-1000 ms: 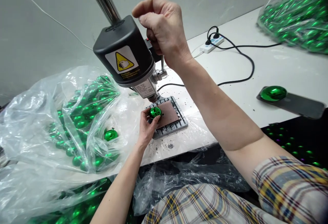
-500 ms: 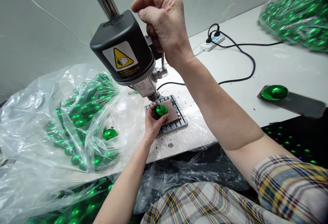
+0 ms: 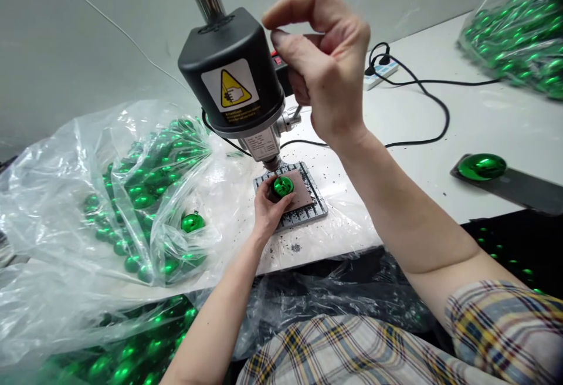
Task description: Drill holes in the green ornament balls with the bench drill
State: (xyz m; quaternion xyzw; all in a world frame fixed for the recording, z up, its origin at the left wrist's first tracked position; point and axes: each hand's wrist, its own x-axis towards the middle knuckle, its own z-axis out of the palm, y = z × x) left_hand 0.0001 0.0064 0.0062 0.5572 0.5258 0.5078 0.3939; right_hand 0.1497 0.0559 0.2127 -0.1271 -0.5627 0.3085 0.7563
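Observation:
My left hand (image 3: 273,203) is closed around a green shiny ball (image 3: 284,185) on a brownish pad (image 3: 303,190) over the slotted metal base (image 3: 308,213). The chuck (image 3: 272,164) of a black drill press (image 3: 233,74) is right above the ball, its tip close to the ball's top. My right hand (image 3: 325,62) is raised beside the press head, lower fingers curled at the metal lever (image 3: 297,114), thumb and forefinger bent toward each other. The palm side and the lever's end are hidden.
Clear plastic bags of green balls lie left (image 3: 143,197) and at the back right (image 3: 519,39). One loose ball (image 3: 192,222) sits left of the base. Another (image 3: 481,166) rests on a dark phone (image 3: 528,188). A power strip (image 3: 380,74) and black cable are behind my right arm.
The view has shifted, so the scene appears further right. My right hand is slightly lower and further right of the press head, and the lever leans more. My left hand still holds the ball.

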